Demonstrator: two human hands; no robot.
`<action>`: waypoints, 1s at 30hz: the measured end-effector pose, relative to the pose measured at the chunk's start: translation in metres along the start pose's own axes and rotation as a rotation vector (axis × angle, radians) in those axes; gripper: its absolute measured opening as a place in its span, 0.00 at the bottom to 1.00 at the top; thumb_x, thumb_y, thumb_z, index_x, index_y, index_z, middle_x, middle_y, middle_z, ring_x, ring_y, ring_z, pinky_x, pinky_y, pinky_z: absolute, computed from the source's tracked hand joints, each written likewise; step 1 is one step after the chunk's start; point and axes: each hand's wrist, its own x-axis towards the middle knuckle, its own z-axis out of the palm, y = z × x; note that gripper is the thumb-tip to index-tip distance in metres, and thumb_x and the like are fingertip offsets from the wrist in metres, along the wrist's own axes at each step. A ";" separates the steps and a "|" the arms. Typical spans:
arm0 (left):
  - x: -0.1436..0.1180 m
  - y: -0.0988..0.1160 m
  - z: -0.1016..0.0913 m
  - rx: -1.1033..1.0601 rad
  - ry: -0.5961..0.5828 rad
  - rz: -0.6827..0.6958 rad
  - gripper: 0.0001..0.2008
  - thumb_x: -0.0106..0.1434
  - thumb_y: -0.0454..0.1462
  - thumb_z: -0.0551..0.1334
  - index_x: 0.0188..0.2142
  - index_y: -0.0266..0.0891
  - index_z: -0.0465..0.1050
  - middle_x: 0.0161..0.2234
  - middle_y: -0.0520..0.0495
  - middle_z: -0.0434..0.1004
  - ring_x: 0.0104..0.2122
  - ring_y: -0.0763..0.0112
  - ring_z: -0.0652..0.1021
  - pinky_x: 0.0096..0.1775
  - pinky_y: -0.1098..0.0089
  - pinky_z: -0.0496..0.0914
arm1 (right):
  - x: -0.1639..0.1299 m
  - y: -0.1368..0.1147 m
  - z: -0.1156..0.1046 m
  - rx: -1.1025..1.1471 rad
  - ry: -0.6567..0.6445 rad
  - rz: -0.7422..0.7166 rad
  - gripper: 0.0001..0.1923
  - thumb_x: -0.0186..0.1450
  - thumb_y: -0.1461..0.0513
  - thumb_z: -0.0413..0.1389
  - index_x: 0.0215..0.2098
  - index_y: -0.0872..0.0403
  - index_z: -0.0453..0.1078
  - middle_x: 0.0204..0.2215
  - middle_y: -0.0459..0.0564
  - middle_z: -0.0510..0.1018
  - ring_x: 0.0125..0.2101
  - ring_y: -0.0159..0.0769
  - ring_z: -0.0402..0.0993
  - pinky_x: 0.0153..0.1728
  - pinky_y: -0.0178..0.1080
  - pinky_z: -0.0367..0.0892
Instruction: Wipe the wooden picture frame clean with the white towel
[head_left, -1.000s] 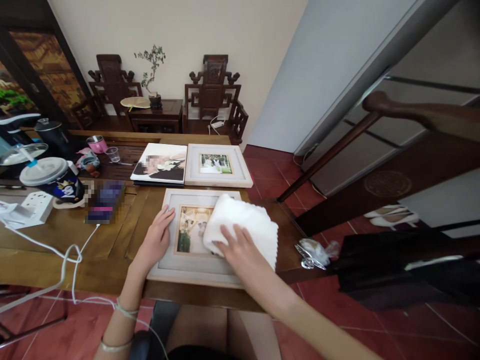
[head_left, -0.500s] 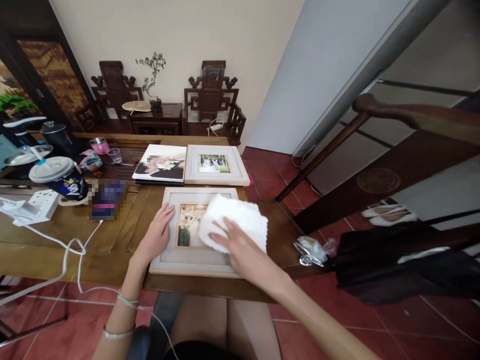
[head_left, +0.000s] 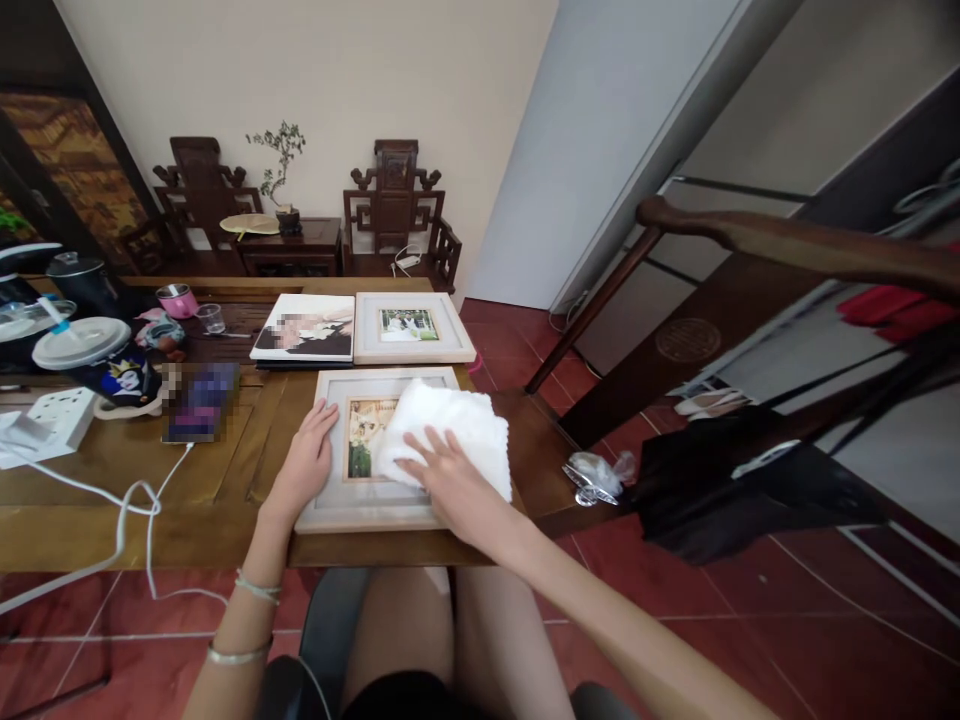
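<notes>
A light wooden picture frame with a photo in it lies flat at the near edge of the wooden table. My left hand rests flat on the frame's left border, fingers apart. My right hand presses a white folded cloth onto the glass, covering the photo's right half.
Behind lie a second framed photo and a photo print. At left are a lidded cup, a phone, a white power strip with cables, and a pink cup. A plastic bag sits at right; carved chairs stand at the back wall.
My right hand has slid the cloth leftward over the photo. The head camera has turned to the right, so everything sits further left in view. My left hand stays on the frame.
</notes>
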 end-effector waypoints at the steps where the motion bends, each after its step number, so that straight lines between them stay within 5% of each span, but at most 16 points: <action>1: 0.000 -0.001 0.001 0.001 0.006 0.007 0.24 0.62 0.30 0.48 0.56 0.28 0.69 0.58 0.35 0.69 0.64 0.58 0.62 0.63 0.51 0.57 | -0.011 -0.009 -0.006 0.028 -0.038 -0.027 0.35 0.56 0.76 0.49 0.62 0.56 0.63 0.64 0.60 0.60 0.63 0.58 0.52 0.59 0.59 0.51; 5: 0.001 -0.006 0.003 -0.041 0.020 0.015 0.23 0.62 0.31 0.49 0.55 0.29 0.70 0.58 0.34 0.69 0.63 0.55 0.62 0.63 0.49 0.56 | -0.030 -0.040 -0.024 0.113 -0.063 -0.133 0.36 0.56 0.77 0.45 0.61 0.55 0.62 0.63 0.58 0.62 0.62 0.53 0.55 0.58 0.55 0.56; 9: 0.001 -0.010 0.002 -0.059 0.007 0.028 0.23 0.63 0.31 0.50 0.56 0.32 0.70 0.58 0.36 0.69 0.64 0.56 0.62 0.63 0.48 0.56 | -0.016 -0.046 -0.014 0.120 0.034 -0.185 0.35 0.57 0.76 0.45 0.61 0.53 0.62 0.62 0.56 0.64 0.62 0.50 0.56 0.57 0.51 0.58; 15: 0.001 -0.016 0.004 -0.084 0.012 0.049 0.22 0.63 0.32 0.50 0.55 0.35 0.70 0.58 0.38 0.70 0.64 0.58 0.61 0.63 0.48 0.56 | 0.033 0.000 0.008 -0.066 0.071 -0.060 0.36 0.58 0.77 0.47 0.63 0.53 0.59 0.66 0.56 0.57 0.65 0.50 0.47 0.61 0.57 0.48; 21: 0.000 -0.014 0.002 -0.069 0.002 0.038 0.22 0.64 0.32 0.50 0.56 0.34 0.70 0.58 0.37 0.69 0.64 0.57 0.61 0.63 0.48 0.55 | 0.074 0.034 -0.007 -0.120 0.053 0.052 0.37 0.59 0.77 0.46 0.65 0.53 0.55 0.68 0.58 0.50 0.65 0.62 0.42 0.56 0.70 0.46; 24: 0.001 -0.013 0.002 -0.054 -0.008 0.031 0.22 0.64 0.32 0.50 0.56 0.32 0.69 0.58 0.35 0.69 0.64 0.56 0.61 0.63 0.47 0.55 | 0.065 0.024 -0.013 -0.100 -0.037 0.002 0.42 0.55 0.80 0.48 0.65 0.50 0.57 0.67 0.57 0.52 0.64 0.62 0.47 0.54 0.69 0.53; 30: -0.001 -0.013 0.007 -0.037 0.011 0.055 0.23 0.63 0.30 0.50 0.57 0.36 0.68 0.59 0.38 0.68 0.64 0.57 0.61 0.63 0.48 0.55 | -0.005 -0.016 -0.026 0.055 -0.211 -0.198 0.48 0.48 0.80 0.49 0.64 0.43 0.58 0.66 0.49 0.56 0.62 0.57 0.55 0.53 0.59 0.61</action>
